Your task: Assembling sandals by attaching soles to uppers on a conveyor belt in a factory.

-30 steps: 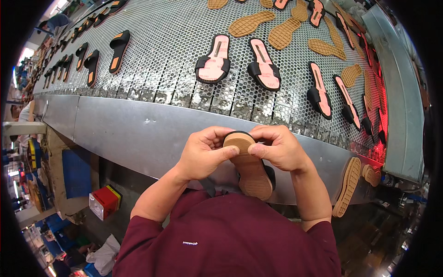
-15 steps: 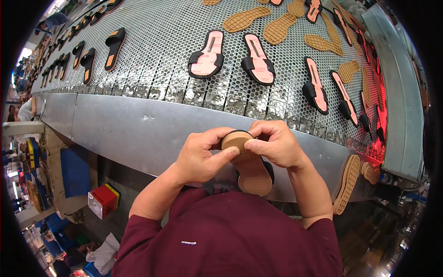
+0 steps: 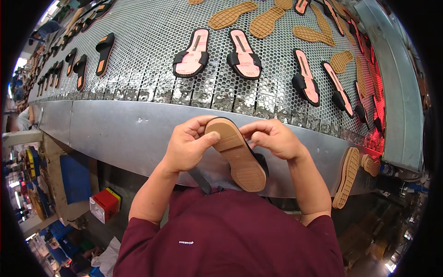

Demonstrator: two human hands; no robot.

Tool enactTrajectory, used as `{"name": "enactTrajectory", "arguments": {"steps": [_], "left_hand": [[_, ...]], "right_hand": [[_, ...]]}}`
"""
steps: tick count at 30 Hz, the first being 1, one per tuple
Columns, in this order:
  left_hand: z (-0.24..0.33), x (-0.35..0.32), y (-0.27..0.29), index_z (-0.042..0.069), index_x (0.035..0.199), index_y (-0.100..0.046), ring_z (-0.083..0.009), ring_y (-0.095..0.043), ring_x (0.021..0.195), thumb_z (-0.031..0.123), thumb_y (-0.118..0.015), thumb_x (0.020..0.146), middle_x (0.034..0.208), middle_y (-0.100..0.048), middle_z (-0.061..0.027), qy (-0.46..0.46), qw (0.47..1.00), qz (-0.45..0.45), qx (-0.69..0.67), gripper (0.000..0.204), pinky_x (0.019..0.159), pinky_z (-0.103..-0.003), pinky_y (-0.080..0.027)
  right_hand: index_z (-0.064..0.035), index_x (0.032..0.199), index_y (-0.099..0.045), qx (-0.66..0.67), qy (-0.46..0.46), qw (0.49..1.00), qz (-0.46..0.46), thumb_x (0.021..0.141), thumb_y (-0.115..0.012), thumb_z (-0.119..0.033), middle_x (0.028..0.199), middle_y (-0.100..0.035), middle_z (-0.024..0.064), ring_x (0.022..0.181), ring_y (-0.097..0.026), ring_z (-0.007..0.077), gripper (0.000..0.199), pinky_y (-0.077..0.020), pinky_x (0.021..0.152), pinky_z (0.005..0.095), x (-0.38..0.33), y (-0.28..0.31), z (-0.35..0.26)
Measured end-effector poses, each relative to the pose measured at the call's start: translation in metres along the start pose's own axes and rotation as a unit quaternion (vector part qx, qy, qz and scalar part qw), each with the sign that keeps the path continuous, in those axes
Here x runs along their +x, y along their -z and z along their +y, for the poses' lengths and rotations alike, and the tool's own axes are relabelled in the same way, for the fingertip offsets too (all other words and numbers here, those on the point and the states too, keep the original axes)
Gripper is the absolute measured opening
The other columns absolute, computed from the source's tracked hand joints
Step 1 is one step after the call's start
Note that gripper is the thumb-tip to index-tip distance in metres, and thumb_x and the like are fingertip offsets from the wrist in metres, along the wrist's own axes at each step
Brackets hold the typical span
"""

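Observation:
My left hand (image 3: 188, 142) grips a slide sandal (image 3: 237, 159) by one end. The thumb presses on the tan sole, and the other fingers wrap behind the edge. The sole faces me, tilted, and its lower end points down toward my shirt. A black strap (image 3: 261, 162) juts out at its right side, and the upper is turned away from view. Close beside the right edge of the sandal is my right hand (image 3: 276, 139), its fingers bent and the thumb apart from them. Those fingertips are at or near the edge; whether they touch it I cannot tell.
A metal ledge (image 3: 120, 122) runs in front of me, bordering a perforated conveyor (image 3: 147, 60). Black sandals with pink insoles (image 3: 194, 57) and loose tan outsoles (image 3: 267, 22) lie on it. Another outsole (image 3: 346, 177) rests at the ledge's right end. A red lamp-like box (image 3: 106, 204) stands lower left.
The sandal has tilted, its upper end swinging left with my left hand. My right hand has loosened its pinch on the sole and drawn back to the edge. The view has shifted slightly.

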State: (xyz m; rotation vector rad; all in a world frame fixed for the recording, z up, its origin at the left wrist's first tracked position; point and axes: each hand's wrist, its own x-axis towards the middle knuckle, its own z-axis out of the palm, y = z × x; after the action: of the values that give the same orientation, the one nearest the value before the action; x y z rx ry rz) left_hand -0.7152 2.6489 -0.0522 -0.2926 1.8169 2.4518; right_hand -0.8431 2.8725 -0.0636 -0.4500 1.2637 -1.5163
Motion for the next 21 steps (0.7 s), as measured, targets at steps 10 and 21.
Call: {"name": "enactTrajectory", "arguments": {"steps": [10, 21], "left_hand": [[-0.003, 0.002, -0.023, -0.006, 0.132, -0.049, -0.0154, -0.061, 0.107, 0.005, -0.061, 0.094, 0.122, -0.063, -0.0123, -0.008, 0.999, -0.031, 0.018, 0.041, 0.092, -0.031, -0.051], [-0.024, 0.04, -0.033, 0.002, 0.146, -0.039, -0.0248, -0.051, 0.13, 0.017, -0.096, 0.055, 0.141, -0.053, -0.0152, -0.022, 0.986, -0.149, -0.066, 0.109, 0.11, -0.04, -0.04]], "right_hand": [[0.005, 0.113, -0.067, -0.028, 0.034, 0.999, -0.009, 0.098, -0.06, -0.017, 0.099, -0.068, 0.0034, 0.085, -0.059, 0.0069, 0.028, -0.0498, 0.076, 0.0249, -0.006, 0.007, 0.019], [0.0035, 0.117, -0.062, 0.137, 0.038, 0.989, 0.04, 0.104, -0.047, -0.024, 0.103, -0.069, 0.0068, 0.089, -0.065, 0.0115, 0.034, -0.0529, 0.079, 0.0272, -0.011, 0.01, 0.04]]}}
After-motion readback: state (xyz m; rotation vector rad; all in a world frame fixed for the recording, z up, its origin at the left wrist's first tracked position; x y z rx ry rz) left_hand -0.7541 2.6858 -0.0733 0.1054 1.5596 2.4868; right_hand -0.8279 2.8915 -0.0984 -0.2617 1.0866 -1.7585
